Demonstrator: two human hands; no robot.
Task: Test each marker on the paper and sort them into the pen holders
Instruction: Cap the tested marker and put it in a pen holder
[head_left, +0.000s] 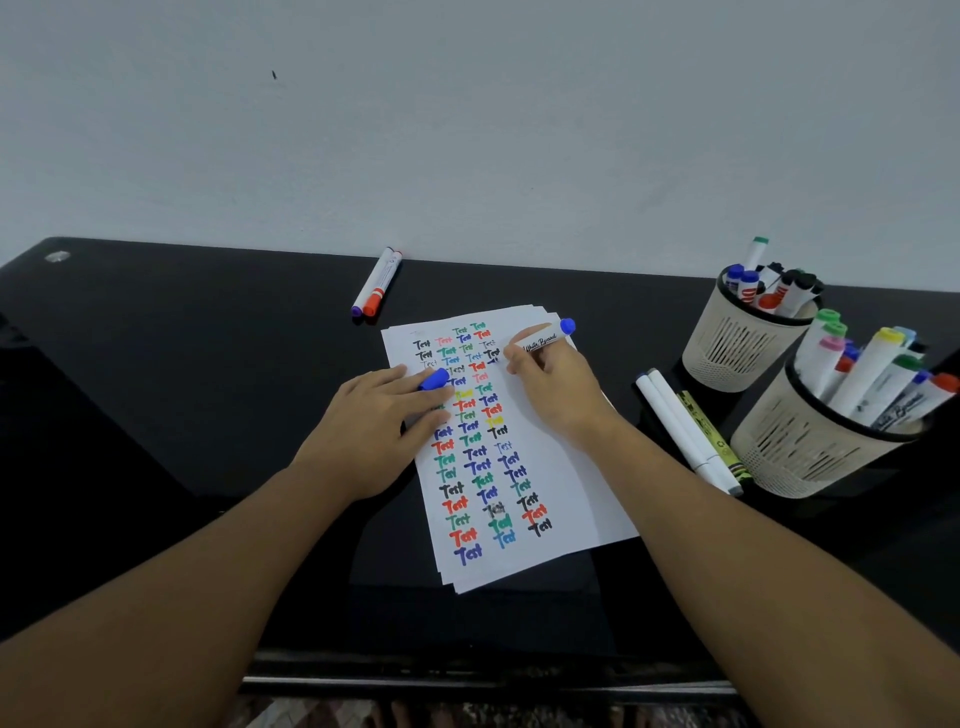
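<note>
A stack of white paper (566, 483) lies on the black desk, covered with coloured "Test" words. My right hand (550, 389) grips a white whiteboard marker with a blue end (545, 338), its tip down on the paper's upper right part. My left hand (374, 426) rests flat on the paper's left edge and holds the blue cap (434, 379) between its fingers. Two beige pen holders stand at the right, the far one (737, 343) and the near one (800, 447), each holding several markers.
Two markers, purple-capped and orange-capped (376, 283), lie side by side at the desk's back edge by the wall. Two white markers (685, 431) and a green-yellow one (714, 441) lie between the paper and the holders. The black desk (156, 364) stretches left.
</note>
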